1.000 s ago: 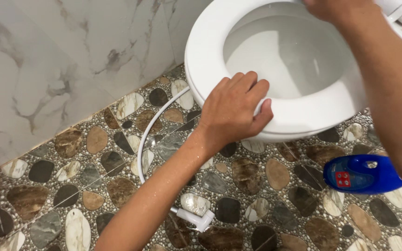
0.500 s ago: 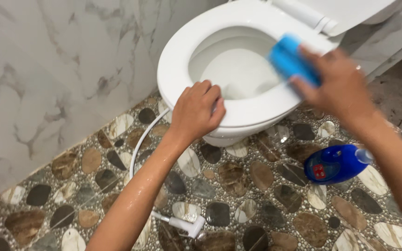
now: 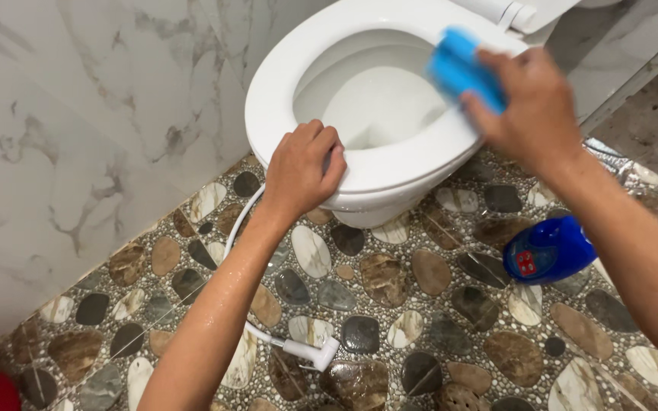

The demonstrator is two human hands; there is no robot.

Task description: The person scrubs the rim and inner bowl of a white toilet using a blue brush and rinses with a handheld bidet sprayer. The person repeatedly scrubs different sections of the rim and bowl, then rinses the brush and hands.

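Two hands busy: left hand (image 3: 301, 169) curled over near rim of toilet seat (image 3: 268, 91); right hand (image 3: 531, 110) closed round blue sponge (image 3: 458, 68); blue bottle (image 3: 546, 250) lying right.

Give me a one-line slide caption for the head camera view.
Right hand presses blue sponge to white toilet seat; left hand grips its front rim.

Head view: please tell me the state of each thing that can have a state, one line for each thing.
Toilet seat: down on the bowl.
Toilet lid: raised.
Blue sponge: held over the seat, at its right side.
Right hand: closed on the blue sponge.
Left hand: gripping the front edge of the seat.
Blue bottle: lying on its side on the floor.
Spray nozzle: lying on the floor, its hose attached.
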